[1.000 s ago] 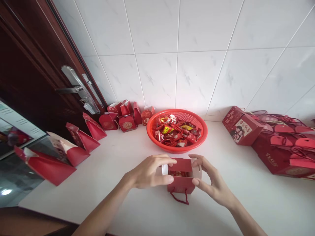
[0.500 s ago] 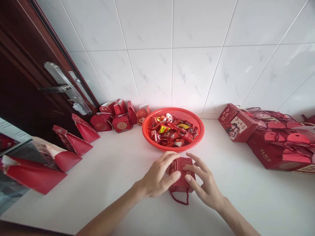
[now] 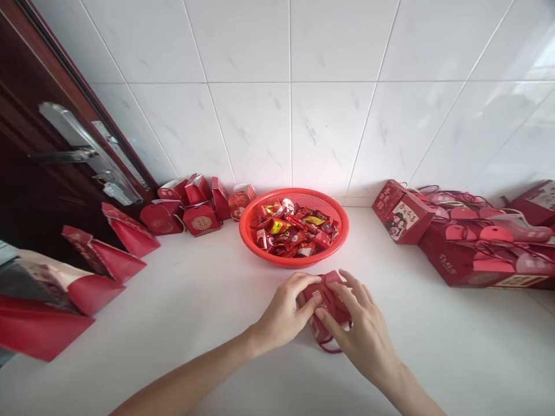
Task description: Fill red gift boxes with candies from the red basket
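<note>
A small red gift box [image 3: 328,300] with a dark red cord handle stands on the white counter, just in front of the basket. My left hand [image 3: 288,306] grips its left side, thumb and fingers on the top flaps. My right hand [image 3: 362,315] holds the right side, with the thumb and fingertips on the flaps too. The top flaps are partly raised, and my fingers hide much of them. Behind the box sits a red plastic basket [image 3: 245,240] filled with wrapped candies [image 3: 299,228].
Several small red boxes [image 3: 202,219] stand by the wall at left, with open-topped red boxes [image 3: 115,260] along the left edge. At right are a printed red box [image 3: 403,214] and a large red carton [image 3: 451,260] holding corded boxes. A dark door [image 3: 26,190] borders the left.
My fingers have closed in on the box top, and its flaps have lifted and parted. The box has turned slightly, and the whole view has shifted to the right.
</note>
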Available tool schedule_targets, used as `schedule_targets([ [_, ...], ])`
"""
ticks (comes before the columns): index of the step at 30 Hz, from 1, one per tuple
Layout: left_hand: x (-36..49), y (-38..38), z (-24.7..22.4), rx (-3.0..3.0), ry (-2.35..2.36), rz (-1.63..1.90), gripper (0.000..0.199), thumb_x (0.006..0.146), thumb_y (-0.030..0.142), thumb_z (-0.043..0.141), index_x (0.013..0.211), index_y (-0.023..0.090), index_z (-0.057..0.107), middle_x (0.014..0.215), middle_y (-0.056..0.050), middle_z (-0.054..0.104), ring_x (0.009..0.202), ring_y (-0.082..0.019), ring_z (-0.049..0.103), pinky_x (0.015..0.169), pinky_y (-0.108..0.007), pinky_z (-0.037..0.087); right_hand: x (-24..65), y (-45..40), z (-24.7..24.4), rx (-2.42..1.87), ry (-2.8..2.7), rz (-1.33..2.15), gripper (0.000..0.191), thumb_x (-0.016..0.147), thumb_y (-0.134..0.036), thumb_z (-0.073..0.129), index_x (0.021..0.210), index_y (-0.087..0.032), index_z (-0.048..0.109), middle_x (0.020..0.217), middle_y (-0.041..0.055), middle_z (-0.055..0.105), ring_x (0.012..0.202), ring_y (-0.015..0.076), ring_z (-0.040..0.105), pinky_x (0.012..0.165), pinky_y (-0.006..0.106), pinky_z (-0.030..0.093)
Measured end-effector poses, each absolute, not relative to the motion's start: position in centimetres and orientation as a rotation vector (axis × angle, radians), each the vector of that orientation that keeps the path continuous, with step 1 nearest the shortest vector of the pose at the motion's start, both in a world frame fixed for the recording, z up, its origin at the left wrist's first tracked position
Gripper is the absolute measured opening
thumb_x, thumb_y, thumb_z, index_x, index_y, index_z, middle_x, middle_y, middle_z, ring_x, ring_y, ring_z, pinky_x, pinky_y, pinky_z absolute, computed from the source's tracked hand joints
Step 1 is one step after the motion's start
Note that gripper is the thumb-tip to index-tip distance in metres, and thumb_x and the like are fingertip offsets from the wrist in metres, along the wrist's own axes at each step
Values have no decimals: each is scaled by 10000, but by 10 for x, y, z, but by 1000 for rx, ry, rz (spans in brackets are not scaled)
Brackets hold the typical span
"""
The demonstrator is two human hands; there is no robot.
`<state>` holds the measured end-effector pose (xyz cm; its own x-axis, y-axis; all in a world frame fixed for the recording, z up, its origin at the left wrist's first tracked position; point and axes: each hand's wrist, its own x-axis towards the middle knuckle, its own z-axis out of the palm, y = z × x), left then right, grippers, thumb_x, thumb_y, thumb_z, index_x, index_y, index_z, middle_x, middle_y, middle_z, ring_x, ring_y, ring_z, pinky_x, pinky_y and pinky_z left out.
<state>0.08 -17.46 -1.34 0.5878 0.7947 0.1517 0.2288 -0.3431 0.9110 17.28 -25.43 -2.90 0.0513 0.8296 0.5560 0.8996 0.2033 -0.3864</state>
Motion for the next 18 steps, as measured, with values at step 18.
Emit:
schedule_targets([
  [18, 27, -173, -73, 1733, 628, 573, 320, 914, 370, 571, 1174, 205, 655, 1158, -78, 672, 752, -152, 687, 839, -369, 575, 361, -340, 0, -2102, -1026, -517, 587, 826, -556, 715, 1279, -186, 669, 1223, 201, 707, 1087, 392, 684, 918, 539, 530],
])
